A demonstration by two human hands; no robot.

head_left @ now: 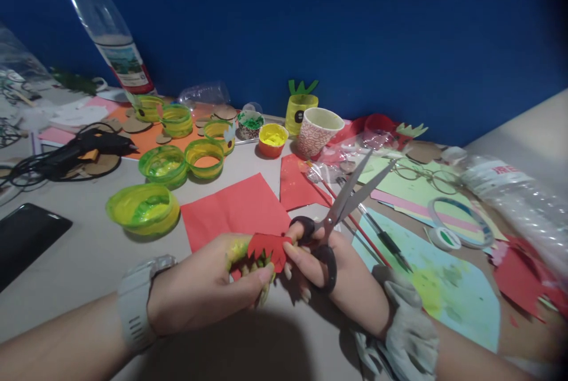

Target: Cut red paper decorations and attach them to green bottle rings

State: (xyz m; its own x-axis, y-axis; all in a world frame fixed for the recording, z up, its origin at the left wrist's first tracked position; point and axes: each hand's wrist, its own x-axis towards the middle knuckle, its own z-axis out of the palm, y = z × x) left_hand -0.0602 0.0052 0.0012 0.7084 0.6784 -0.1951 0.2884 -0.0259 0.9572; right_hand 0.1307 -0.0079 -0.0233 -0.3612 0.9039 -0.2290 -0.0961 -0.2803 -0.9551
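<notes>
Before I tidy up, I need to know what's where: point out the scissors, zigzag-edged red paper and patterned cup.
Scissors (339,207), head view: blades, near the pivot.
Zigzag-edged red paper (270,243), head view: flat part above the zigzag.
Patterned cup (313,137), head view: outer wall.

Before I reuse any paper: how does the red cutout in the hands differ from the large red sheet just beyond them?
The cutout is much smaller than the sheet. The cutout has a jagged edge; the sheet's visible edges are straight. The cutout is held in the left hand, while the sheet lies on the table. Both are red.
</notes>
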